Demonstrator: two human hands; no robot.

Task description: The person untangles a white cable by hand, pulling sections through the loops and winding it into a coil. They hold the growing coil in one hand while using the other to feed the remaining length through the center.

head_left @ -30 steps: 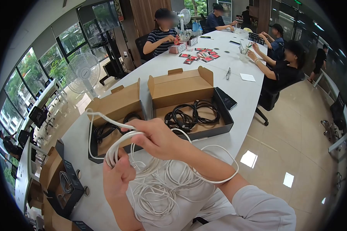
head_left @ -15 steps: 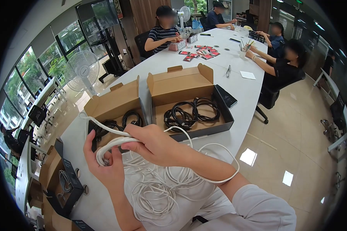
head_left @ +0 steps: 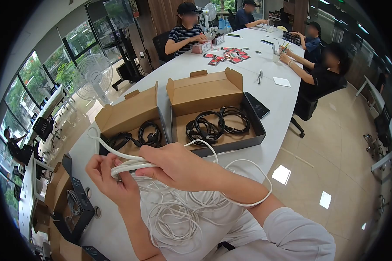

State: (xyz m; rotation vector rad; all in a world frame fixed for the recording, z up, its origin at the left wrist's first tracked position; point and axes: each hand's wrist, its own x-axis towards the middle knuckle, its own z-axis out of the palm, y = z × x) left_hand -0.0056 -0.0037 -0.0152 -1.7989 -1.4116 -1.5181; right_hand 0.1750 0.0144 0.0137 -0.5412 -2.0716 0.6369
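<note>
A bundle of white cable (head_left: 133,164) is held between both hands above the table. My left hand (head_left: 113,176) has its fingers curled round the bundle's left end. My right hand (head_left: 174,165) grips the bundle from the other side, fingers and thumb closed on it. One loose strand loops up at the left, and another runs around my right forearm. Below my hands lies a tangled heap of white cable (head_left: 174,222). Just beyond them, two open boxes hold coiled black cables (head_left: 215,126), the right box (head_left: 196,87) being nearer the table's right edge.
At the lower left another open box (head_left: 69,213) holds a grey cable. A dark flat packet (head_left: 258,105) leans by the right box. Several people sit around the far table (head_left: 244,78), with red packets (head_left: 231,56) between them. A fan (head_left: 92,75) stands left.
The fingers of my left hand have curled in around the white bundle, whose left end now looks flatter. My right hand has barely moved, and the view has shifted slightly.
</note>
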